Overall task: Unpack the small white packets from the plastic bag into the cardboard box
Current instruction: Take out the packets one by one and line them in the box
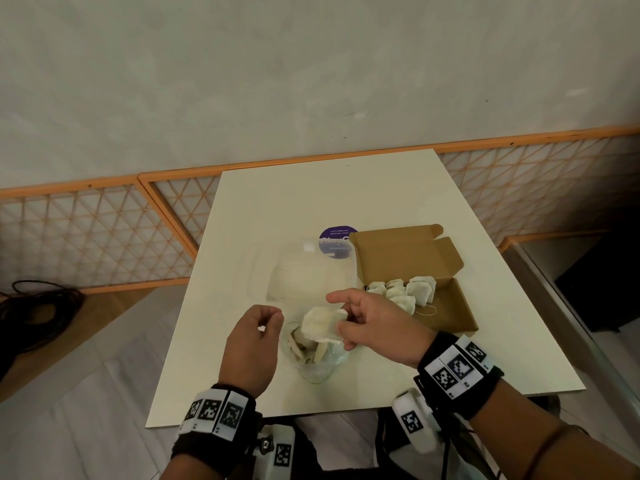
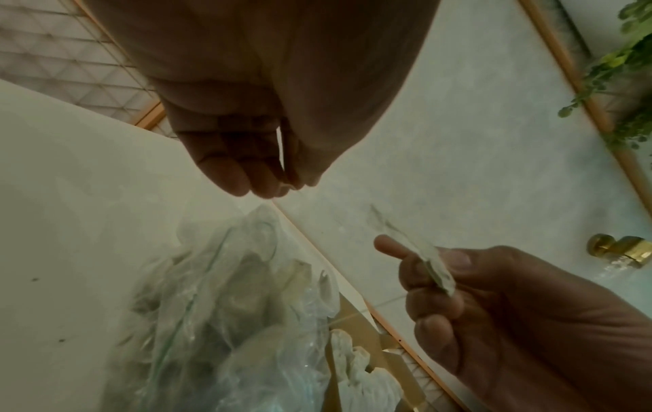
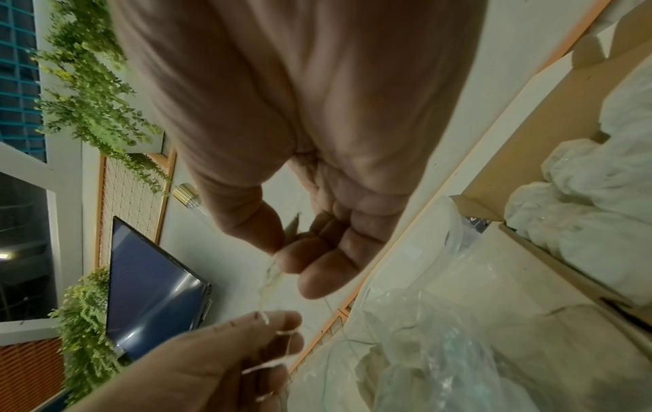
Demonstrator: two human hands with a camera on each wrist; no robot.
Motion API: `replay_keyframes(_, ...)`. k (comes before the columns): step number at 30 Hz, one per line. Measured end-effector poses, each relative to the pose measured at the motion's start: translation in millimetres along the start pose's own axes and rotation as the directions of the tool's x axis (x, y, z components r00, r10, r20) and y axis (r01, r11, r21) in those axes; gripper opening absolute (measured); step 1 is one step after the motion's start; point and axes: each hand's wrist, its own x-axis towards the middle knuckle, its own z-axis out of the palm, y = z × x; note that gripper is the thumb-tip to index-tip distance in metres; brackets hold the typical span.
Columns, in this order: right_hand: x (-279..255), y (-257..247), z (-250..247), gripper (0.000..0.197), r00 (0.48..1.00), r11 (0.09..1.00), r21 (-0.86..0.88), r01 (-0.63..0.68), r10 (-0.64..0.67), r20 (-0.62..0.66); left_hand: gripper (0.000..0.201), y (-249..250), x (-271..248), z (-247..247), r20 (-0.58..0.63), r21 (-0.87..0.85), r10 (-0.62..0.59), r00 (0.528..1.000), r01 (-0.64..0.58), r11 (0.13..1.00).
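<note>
Two black wristbands patched with black-and-white square markers (image 1: 214, 412) sat closest to the lens, one on each forearm, as a person worked at a cream-white rectangular table (image 1: 284, 199). The right hand (image 1: 374, 327) pinched one small white paper packet (image 1: 322, 325) between thumb and fingers, holding it in the air just above the mouth of the crumpled clear plastic bag (image 1: 317, 358), which lay on the table near its front edge with more packets inside. The left hand (image 1: 252, 344) hovered just left of the bag, its fingers curled in against the thumb and nipping something small and white (seemingly a thin thread, though the head view was too coarse to be sure). In the right wrist view a pale string (image 3: 271, 365) crossed the left hand's fingers. To the right of the bag stood the open brown cardboard box (image 1: 450, 306), lid flaps folded back, with a cluster of white packets (image 1: 405, 291) piled at its left end. Behind the bag rested a clear plastic tray (image 1: 311, 268), and beyond that a round purple sticker (image 1: 337, 233) on the tabletop.
</note>
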Motion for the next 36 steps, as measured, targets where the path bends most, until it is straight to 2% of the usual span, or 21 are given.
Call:
replay_keyframes(3,-1.5,-2.7,2.8,0.054,0.999,1.0,0.003,0.03,-0.03,0.01,0.009,16.4,-7.6,2.7,0.049,-0.093,0.062,0.997,-0.057,0.994)
replay_keyframes(6,-3.6,-6.5,6.4,0.053,0.998,0.998,-0.009,0.061,-0.06,0.029,0.022,29.3,-11.6,6.8,0.22,-0.239,0.061,0.974,-0.007,0.971)
replay_keyframes(8,-5.4,-8.4,7.4,0.052,0.997,0.998,-0.018,0.066,-0.065,0.032,0.021,32.7,-11.5,8.3,0.259,-0.271,0.075,0.963,-0.002,0.963)
replay_keyframes(11,-7.1,-8.2,6.6,0.052,0.998,0.999,-0.015,0.051,-0.05,0.023,0.009,32.9,-8.8,5.4,0.22,-0.275,0.061,0.973,0.002,0.962)
replay_keyframes(14,-7.1,-6.2,4.7,0.046,0.999,0.998,-0.054,0.031,-0.03,0.022,0.011,31.7,-6.2,2.2,0.209,-0.261,0.04,0.977,0.017,0.965)
replay_keyframes(19,-7.5,-4.0,2.9,0.023,1.0,0.999,-0.048,-0.003,0.003,0.012,0.012,29.8,2.1,-7.1,0.131,-0.2,0.039,0.991,-0.012,0.98)
replay_keyframes(23,-6.4,-0.7,1.1,0.013,0.999,0.996,0.083,-0.037,0.039,-0.019,0.011,29.8,8.9,-13.5,0.061,-0.195,0.029,0.998,-0.017,0.981)
replay_keyframes(27,-4.6,0.1,-0.1,0.012,0.997,0.968,0.246,-0.057,0.067,-0.033,0.01,27.2,10.8,-14.9,-0.004,-0.082,0.049,0.999,-0.049,0.995)
replay_keyframes(30,-3.1,-0.7,2.3,0.013,0.998,0.954,0.293,-0.056,0.065,-0.019,0.016,29.1,3.6,-11.7,-0.058,-0.192,0.009,0.998,-0.02,0.981)
replay_keyframes(32,-2.6,-2.1,5.7,0.009,0.998,0.948,0.315,-0.051,0.056,-0.004,0.025,37.4,-3.5,-9.2,-0.026,-0.333,-0.023,0.999,0.013,0.943)
replay_keyframes(34,-2.1,-5.0,9.4,0.006,0.999,0.94,0.338,-0.044,0.043,0.01,0.03,46.3,-10.1,-7.0,0.08,-0.399,-0.019,0.997,0.049,0.916)
replay_keyframes(36,-1.2,-7.7,12.2,0.005,0.999,0.936,0.35,-0.043,0.039,0.018,0.019,50.0,-13.3,-2.7,0.146,-0.388,0.017,0.989,0.041,0.921)
